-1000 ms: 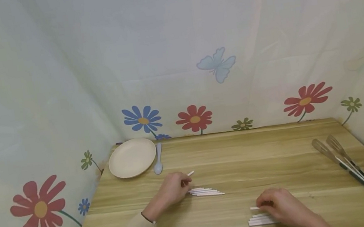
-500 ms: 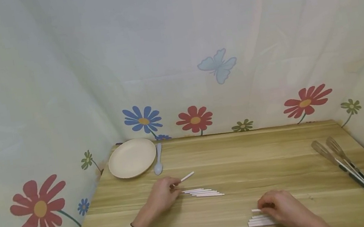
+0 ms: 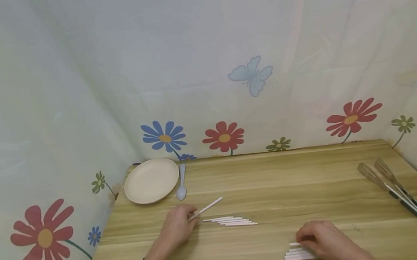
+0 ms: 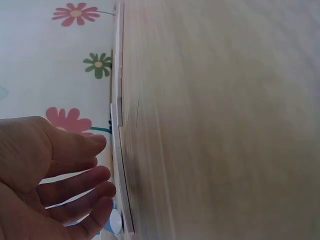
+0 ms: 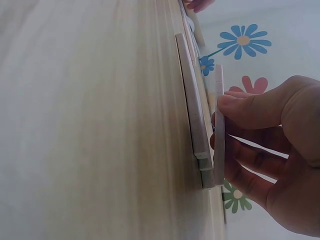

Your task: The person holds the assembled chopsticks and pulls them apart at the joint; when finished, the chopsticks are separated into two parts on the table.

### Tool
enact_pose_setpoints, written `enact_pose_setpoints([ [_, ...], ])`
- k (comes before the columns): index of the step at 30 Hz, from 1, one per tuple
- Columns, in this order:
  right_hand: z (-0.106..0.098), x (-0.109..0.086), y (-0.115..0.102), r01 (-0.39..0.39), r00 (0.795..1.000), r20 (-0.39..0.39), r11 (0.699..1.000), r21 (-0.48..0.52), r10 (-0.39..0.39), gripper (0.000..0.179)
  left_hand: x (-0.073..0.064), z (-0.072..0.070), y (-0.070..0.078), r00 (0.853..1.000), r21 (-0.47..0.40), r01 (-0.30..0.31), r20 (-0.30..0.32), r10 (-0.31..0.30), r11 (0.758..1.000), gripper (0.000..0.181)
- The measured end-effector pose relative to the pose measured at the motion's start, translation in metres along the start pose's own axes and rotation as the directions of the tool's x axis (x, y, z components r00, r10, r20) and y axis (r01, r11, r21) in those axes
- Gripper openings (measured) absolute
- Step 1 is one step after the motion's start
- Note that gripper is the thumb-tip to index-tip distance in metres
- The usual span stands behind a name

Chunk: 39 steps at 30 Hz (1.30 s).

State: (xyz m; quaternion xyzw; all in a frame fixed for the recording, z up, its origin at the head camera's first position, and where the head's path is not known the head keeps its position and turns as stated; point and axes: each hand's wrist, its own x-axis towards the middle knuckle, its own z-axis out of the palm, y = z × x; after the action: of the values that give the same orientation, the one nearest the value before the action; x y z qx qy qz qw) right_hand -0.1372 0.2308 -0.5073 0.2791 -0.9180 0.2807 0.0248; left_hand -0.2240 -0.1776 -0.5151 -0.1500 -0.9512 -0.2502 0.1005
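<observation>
In the head view my left hand [image 3: 178, 225] is at the near end of a single white stick [image 3: 210, 205] lying slantwise on the table. Its fingers curve loosely beside that stick in the left wrist view, with a gap between thumb and fingertips. Just to the right lies a stepped row of several white sticks [image 3: 233, 220]. My right hand [image 3: 326, 240] pinches another white stick [image 5: 219, 135] between thumb and fingers, lifted slightly over a second group of parallel white sticks [image 3: 298, 256]. The hand covers the right ends of that group.
A cream plate [image 3: 151, 181] stands at the table's back left, with a grey spoon [image 3: 181, 185] beside it. Tongs [image 3: 403, 196] lie along the right side. A flower-printed curtain [image 3: 198, 60] encloses the wood-grain table [image 3: 299, 179] at the back and sides.
My left hand has slid left and back, letting go of the slanted stick, so more of it shows while its far end stays put. The right hand has hardly moved.
</observation>
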Motion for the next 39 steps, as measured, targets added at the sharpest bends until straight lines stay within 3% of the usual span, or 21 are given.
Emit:
enact_pose_setpoints([
  [12,0.0018,-0.0014,0.0034,0.006,0.999,0.049,1.000,0.010,-0.007,0.015,-0.0021,-0.0014,-0.0055,0.995,0.075,0.053,0.075,-0.059,0.996,0.019],
  [19,0.0031,-0.0024,0.0045,-0.008,0.998,0.058,1.000,-0.014,0.009,0.017,0.0007,-0.0026,-0.0085,0.992,0.100,0.047,0.112,-0.058,0.994,0.010],
  [39,0.0000,0.0000,0.0086,0.005,0.997,0.083,1.000,-0.022,-0.003,0.015,0.0027,-0.0039,-0.0045,0.994,0.121,0.035,0.100,-0.047,0.992,0.009],
])
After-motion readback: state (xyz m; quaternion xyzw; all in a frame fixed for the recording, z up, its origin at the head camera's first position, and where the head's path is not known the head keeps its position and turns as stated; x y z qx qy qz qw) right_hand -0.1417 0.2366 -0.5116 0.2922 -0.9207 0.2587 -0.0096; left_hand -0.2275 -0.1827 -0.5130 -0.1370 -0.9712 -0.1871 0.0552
